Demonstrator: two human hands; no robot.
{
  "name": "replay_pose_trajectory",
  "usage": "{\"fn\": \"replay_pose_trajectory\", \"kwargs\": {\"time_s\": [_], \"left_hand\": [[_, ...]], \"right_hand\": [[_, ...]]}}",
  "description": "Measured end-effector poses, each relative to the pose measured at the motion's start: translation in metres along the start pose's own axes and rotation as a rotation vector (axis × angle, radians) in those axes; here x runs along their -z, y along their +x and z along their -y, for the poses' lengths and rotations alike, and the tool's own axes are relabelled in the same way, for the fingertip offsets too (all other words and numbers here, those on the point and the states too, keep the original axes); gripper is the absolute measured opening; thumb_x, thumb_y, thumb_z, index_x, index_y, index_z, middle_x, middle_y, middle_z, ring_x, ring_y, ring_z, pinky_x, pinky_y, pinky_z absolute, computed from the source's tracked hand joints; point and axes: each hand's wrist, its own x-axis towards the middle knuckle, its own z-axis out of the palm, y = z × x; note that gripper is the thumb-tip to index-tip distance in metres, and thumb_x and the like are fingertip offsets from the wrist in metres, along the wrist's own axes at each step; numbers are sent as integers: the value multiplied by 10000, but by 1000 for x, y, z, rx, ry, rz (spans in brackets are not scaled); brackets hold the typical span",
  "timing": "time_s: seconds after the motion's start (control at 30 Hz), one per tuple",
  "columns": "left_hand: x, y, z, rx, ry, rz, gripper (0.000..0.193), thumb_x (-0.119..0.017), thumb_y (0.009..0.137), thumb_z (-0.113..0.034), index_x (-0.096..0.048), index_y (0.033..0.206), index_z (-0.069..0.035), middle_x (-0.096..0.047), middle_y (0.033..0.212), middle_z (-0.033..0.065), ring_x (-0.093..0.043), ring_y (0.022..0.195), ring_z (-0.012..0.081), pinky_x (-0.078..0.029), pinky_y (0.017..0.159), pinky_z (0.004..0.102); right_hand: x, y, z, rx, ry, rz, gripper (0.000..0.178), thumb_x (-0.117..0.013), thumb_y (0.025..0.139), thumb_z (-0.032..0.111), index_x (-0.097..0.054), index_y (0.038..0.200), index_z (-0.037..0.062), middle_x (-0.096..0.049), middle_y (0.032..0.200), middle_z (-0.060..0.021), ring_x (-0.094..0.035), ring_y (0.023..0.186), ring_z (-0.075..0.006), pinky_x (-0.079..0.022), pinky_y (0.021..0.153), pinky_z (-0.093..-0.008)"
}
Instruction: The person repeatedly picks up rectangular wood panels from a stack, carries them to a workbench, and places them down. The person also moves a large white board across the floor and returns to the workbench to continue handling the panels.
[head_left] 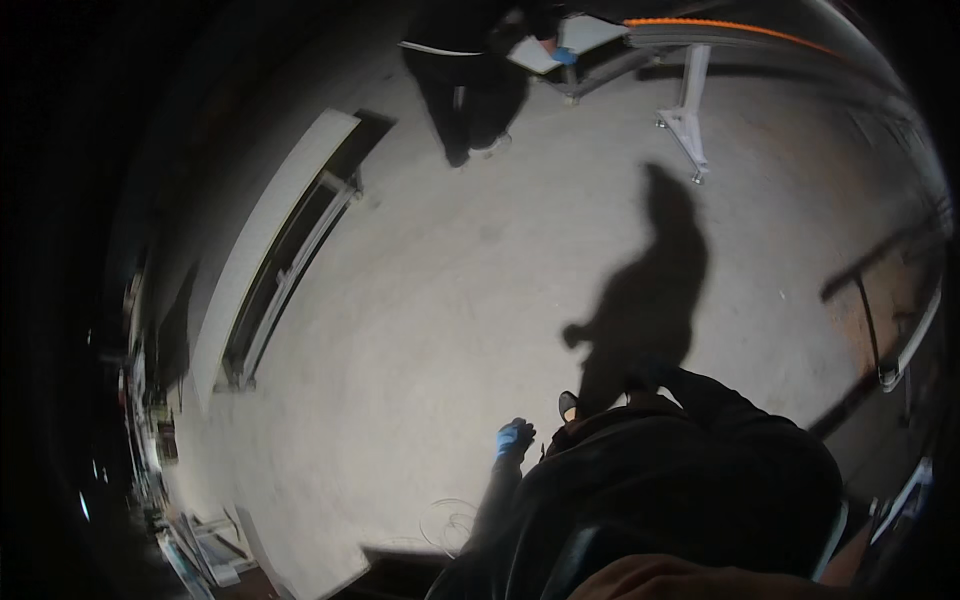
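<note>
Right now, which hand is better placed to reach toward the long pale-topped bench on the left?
Probably the left: the blue-gloved left hand is on the side nearer the bench, though not touching it. The right arm is farther off, its hand too dark to make out.

Glove (511, 437) matt, perhaps rubber-coated; floor (430, 290) matt, smooth concrete.

The left hand (514, 438), gloved in blue and black, is positioned at lower center over the pale floor (400, 300). The right sleeve (735, 400) is at lower right (the right hand is lost in darkness). A long white-topped bench (262, 220) occupies the left side. A co-worker (455, 75) stands at upper center; a metal leg (694, 85) is located upper right.
</note>
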Motion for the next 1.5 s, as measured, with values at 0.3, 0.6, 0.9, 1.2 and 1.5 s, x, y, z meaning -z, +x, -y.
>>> {"fn": "replay_pose_trajectory", "kwargs": {"time_s": [0.3, 0.6, 0.9, 1.2, 1.5], "left_hand": [[-83, -627, 286, 197, -1309, 297, 84, -559, 894, -226, -501, 851, -183, -505, 846, 48, -518, 762, 203, -413, 545, 334], [-160, -1002, 390, 80, -953, 404, 180, -592, 1000, -203, -602, 855, -96, -634, 815, 80, -628, 675, 210, -511, 571, 357], [-245, -1126, 224, -1000, 363, 208, 67, -657, 877, -254, -675, 850, -195, -636, 930, 8, -669, 911, 213, -563, 711, 390], [-240, -939, 163, -1251, 299, 447, 111, -742, 856, -284, -674, 925, -230, -654, 929, -13, -683, 923, 224, -563, 719, 386], [-262, -775, 215, -1270, -86, 801, 183, -657, 914, -277, -726, 994, -128, -706, 909, 99, -704, 855, 305, -550, 712, 491]], "right_hand": [[-455, -245, 562, -360, 186, -104, 213, -609, 947, 314, -759, 963, 163, -743, 876, -121, -693, 816, -382, -537, 736, -538], [-815, -568, 921, -846, 272, -269, 349, -533, 871, 339, -765, 865, 77, -722, 881, -231, -689, 902, -429, -533, 799, -526], [-984, -782, 1073, -766, 214, -481, 340, -523, 930, 314, -739, 803, 84, -743, 863, -152, -698, 806, -355, -531, 746, -498], [-981, -740, 1086, -1549, 1085, -659, 359, -568, 920, 350, -758, 826, 60, -729, 867, -224, -703, 872, -417, -533, 754, -532], [-946, -606, 1190, -1864, 1526, -729, 344, -635, 876, 351, -752, 755, 52, -730, 734, -114, -666, 634, -240, -534, 584, -396]]}}
